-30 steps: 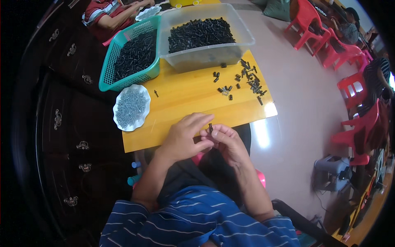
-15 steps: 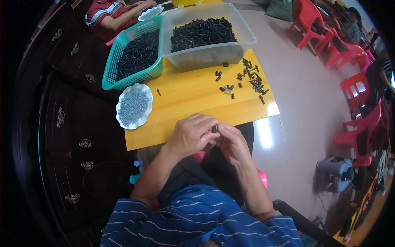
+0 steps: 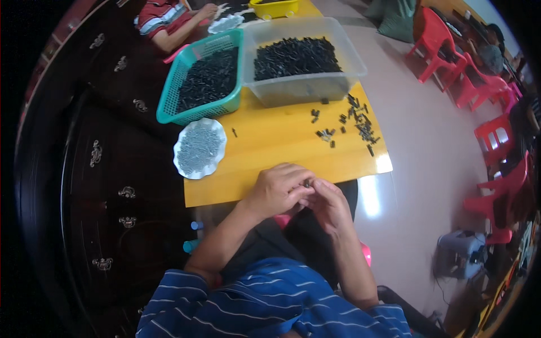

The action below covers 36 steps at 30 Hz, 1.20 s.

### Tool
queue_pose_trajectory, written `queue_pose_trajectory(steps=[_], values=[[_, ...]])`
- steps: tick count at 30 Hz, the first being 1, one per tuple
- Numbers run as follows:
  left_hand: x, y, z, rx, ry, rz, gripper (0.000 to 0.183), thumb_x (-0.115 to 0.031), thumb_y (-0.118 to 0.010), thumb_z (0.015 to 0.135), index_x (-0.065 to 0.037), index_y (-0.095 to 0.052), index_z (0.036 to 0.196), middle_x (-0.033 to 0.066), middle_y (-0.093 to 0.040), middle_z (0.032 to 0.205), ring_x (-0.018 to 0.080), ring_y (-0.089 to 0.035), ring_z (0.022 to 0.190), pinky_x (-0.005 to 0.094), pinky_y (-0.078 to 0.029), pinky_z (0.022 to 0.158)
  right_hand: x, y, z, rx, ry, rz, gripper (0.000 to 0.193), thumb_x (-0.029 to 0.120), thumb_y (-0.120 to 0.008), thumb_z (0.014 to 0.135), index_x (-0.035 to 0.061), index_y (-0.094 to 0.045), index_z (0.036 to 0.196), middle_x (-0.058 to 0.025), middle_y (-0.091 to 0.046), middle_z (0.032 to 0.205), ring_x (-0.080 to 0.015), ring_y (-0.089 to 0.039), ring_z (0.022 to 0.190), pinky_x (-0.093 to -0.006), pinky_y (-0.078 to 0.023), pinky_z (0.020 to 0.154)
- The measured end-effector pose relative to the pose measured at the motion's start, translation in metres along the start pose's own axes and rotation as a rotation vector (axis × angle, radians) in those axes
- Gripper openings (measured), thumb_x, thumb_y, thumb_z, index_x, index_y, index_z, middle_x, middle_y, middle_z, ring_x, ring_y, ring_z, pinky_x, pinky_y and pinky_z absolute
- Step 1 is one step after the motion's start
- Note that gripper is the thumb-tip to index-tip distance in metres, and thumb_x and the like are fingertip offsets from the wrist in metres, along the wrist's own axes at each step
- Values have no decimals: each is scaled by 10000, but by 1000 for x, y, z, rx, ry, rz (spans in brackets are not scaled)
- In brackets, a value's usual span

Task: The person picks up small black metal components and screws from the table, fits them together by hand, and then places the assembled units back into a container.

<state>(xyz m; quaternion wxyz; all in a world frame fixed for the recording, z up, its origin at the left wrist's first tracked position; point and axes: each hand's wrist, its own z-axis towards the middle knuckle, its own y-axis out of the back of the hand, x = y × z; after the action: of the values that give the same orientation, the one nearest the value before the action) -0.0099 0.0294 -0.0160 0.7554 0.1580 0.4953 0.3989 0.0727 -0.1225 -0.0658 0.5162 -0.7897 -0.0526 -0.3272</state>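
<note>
My left hand and my right hand meet just off the table's near edge, fingers pinched together. Between their fingertips sits a small dark cylindrical piece, largely covered. Beyond them on the yellow table, a white wavy-rimmed plate holds many thin silvery metal pieces, too small to name. A lone small dark part lies beside it. Loose short black cylinders are scattered at the right edge, with a few more closer in.
A teal perforated basket and a translucent plastic bin, both full of black pieces, stand at the back. Another person's arm shows at the far left. Dark cabinets line the left; red chairs stand at right.
The whole view has shifted, so the table and its containers appear farther right and slightly lower. Both hands stay together around the small dark piece, which is now more covered.
</note>
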Motion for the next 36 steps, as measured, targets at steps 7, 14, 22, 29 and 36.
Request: queue_pose_trajectory(steps=[7, 14, 22, 29, 36], values=[[0, 3, -5, 19, -84, 56, 224, -109, -739, 805, -38, -690, 1012, 131, -710, 940, 315, -696, 868, 385, -554, 745, -1, -3, -2, -12, 42, -131, 268, 295, -664, 951, 31, -651, 1000, -45, -666, 917, -133, -600, 833, -272, -453, 777], [-5, 26, -14, 210, 75, -66, 323, -145, -708, 855, -111, -666, 1174, 113, -680, 1023, 314, -673, 941, 413, -533, 803, -5, -3, -1, 55, 38, -275, 250, 312, -678, 949, 85, -617, 862, 15, -596, 835, -97, -519, 769, -245, -386, 712], [25, 51, -26, 69, 38, 174, 150, -117, -680, 859, -50, -701, 991, 132, -698, 912, 319, -688, 858, 394, -545, 727, -4, -8, -5, 67, -63, -312, 280, 241, -627, 989, 8, -656, 1140, -106, -726, 1008, -167, -684, 881, -298, -530, 835], [75, 154, 47, -426, 114, 752, 294, -104, -672, 871, -19, -643, 1151, 151, -712, 965, 366, -678, 929, 437, -537, 798, 0, -10, -10, 286, -53, -366, 269, 216, -653, 971, 2, -664, 1133, -110, -722, 1054, -182, -680, 955, -321, -526, 897], [65, 115, -16, -39, 307, 319, 227, -171, -675, 877, -58, -698, 1072, 151, -720, 963, 333, -706, 847, 412, -559, 739, 34, -77, -34, 1204, -15, -330, 321, 248, -676, 961, -17, -678, 1142, -164, -716, 1082, -298, -680, 1053, -381, -511, 954]])
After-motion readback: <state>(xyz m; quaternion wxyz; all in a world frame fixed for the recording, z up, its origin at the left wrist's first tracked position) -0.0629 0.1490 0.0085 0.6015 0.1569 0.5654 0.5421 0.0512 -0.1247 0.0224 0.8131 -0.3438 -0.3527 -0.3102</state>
